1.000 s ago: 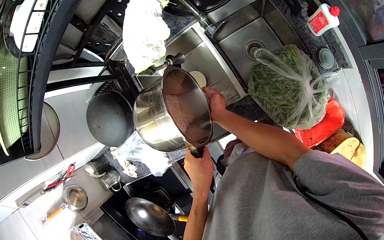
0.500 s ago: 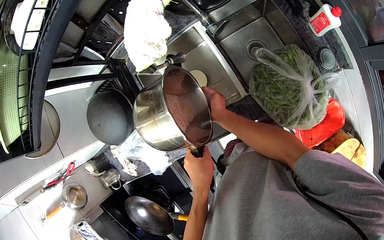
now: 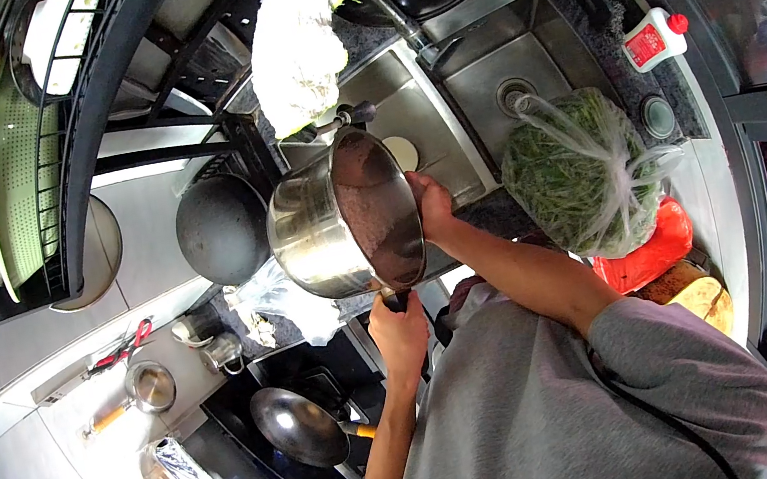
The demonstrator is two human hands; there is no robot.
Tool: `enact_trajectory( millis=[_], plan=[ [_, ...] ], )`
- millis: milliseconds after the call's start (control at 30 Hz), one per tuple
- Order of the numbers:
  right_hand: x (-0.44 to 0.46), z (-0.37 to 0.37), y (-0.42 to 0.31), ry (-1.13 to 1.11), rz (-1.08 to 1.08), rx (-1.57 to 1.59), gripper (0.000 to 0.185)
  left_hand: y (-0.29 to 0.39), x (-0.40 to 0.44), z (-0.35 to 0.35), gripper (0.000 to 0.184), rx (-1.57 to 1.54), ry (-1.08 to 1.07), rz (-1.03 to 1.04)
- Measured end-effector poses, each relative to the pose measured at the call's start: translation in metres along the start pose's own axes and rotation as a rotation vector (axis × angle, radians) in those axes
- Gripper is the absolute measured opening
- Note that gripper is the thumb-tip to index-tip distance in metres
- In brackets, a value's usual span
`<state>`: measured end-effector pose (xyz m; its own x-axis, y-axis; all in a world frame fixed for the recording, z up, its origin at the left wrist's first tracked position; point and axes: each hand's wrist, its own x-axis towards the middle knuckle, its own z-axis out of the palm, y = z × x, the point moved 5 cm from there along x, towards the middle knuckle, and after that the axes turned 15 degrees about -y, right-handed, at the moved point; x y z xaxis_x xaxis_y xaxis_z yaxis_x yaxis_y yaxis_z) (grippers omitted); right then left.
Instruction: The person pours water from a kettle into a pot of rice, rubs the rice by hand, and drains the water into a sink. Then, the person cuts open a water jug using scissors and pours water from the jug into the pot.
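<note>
A large stainless steel pot (image 3: pixel 305 227) is tipped on its side over the counter's edge by the sink, its mouth turned to the right. Its inner wall shows brownish, with reflections. My left hand (image 3: pixel 399 333) is closed around the black handle (image 3: pixel 398 300) at the near end. On the rim facing the sink, my right hand (image 3: pixel 433 203) grips the pot, its fingertips partly hidden. A second dark handle (image 3: pixel 360 113) sticks out at the far end. Behind the pot lies a pale round thing (image 3: pixel 402 151) in the left basin.
The double sink (image 3: pixel 472 103) with its tap (image 3: pixel 410 32) lies ahead. A plastic bag of green leaves (image 3: pixel 569 168) is at the right, near a white bottle (image 3: pixel 654 39). A white bundle (image 3: pixel 296 51) stands behind the pot. At the left are a black pan (image 3: pixel 221 228) and a wok (image 3: pixel 298 426).
The view has shifted very slightly. Both hands keep the same hold, and the pot stays tilted in the same pose.
</note>
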<state>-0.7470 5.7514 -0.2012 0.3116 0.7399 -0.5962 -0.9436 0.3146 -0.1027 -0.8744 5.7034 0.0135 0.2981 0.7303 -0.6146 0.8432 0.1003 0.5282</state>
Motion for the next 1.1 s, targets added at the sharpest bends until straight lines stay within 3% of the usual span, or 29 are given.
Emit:
enact_trajectory(
  millis=[67, 133, 200, 267, 467, 900, 1067, 1100],
  plan=[
    [0.001, -0.002, 0.002, 0.034, 0.019, -0.017, 0.029, -0.002, 0.001, 0.000, 0.021, 0.018, 0.009, 0.042],
    [0.014, -0.007, 0.009, -0.159, -0.005, 0.090, 0.028, -0.012, 0.006, 0.001, 0.021, 0.045, 0.034, 0.087],
    [0.015, -0.007, 0.009, -0.126, -0.009, 0.083, 0.028, -0.002, 0.003, -0.001, 0.021, 0.072, 0.058, 0.132],
    [0.013, -0.006, 0.009, -0.092, -0.013, 0.077, 0.028, 0.003, 0.000, -0.001, 0.020, 0.018, 0.007, 0.031],
    [-0.001, 0.004, 0.000, -0.078, 0.005, 0.040, 0.028, 0.004, -0.002, 0.000, 0.020, 0.004, -0.007, 0.019],
    [0.004, -0.003, 0.004, -0.082, -0.036, 0.030, 0.028, -0.011, 0.004, 0.001, 0.019, 0.093, 0.053, 0.105],
    [0.009, -0.012, 0.007, -0.024, -0.013, -0.011, 0.032, -0.003, 0.000, 0.001, 0.021, 0.034, -0.012, -0.030],
    [0.016, -0.016, 0.012, -0.113, -0.013, 0.022, 0.033, -0.004, 0.000, 0.001, 0.021, 0.034, -0.012, -0.030]
  ],
)
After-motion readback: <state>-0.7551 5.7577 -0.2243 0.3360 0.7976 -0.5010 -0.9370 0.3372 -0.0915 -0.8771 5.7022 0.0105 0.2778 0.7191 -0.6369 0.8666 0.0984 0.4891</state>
